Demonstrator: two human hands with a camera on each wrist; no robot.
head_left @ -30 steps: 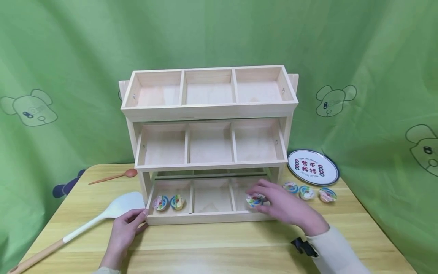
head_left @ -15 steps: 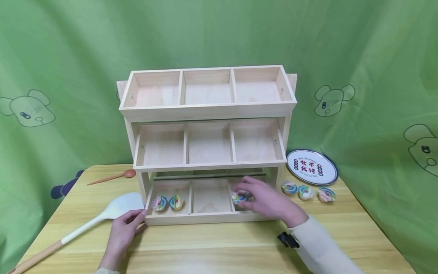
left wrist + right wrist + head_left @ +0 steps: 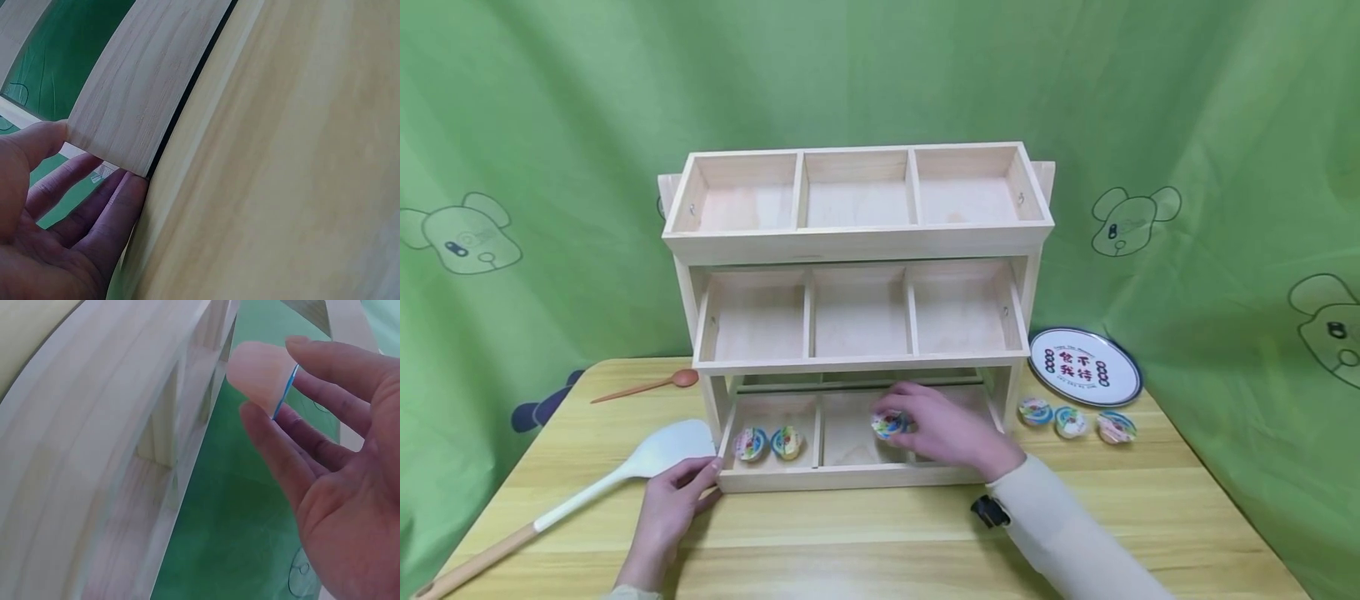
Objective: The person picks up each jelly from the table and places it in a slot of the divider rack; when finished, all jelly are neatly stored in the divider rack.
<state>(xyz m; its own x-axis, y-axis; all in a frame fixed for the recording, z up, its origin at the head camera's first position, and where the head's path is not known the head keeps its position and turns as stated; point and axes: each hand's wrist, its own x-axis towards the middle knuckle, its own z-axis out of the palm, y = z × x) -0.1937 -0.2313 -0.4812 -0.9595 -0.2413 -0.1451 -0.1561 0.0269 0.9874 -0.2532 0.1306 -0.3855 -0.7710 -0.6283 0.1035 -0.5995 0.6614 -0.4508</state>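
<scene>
My right hand (image 3: 936, 423) pinches a small jelly cup (image 3: 889, 424) between thumb and fingers, over the bottom tier's middle compartment. In the right wrist view, the jelly cup (image 3: 261, 374) shows a pale pinkish body and a blue-edged lid, apart from the wood. The rack (image 3: 857, 243) is of pale wood, with three tiers of three compartments. Two more jelly cups, a pink one (image 3: 750, 445) and a yellowish one (image 3: 787, 443), sit side by side in the bottom left compartment. My left hand (image 3: 673, 500) holds the rack's lower left front corner, thumb and fingertips against the board's end (image 3: 134, 94).
Several items lie around the rack on the wooden table (image 3: 865, 542). Right of it are three jelly cups in a row (image 3: 1071, 422) and an oval white plate (image 3: 1086, 367) with a blue rim. A white spatula (image 3: 673, 446) and a reddish spoon (image 3: 683, 378) lie left. Green curtain (image 3: 850, 75) hangs behind.
My right hand has carried the jelly cup leftward, from over the bottom right compartment, past the divider, to over the middle one. The left hand has stayed at the corner.
</scene>
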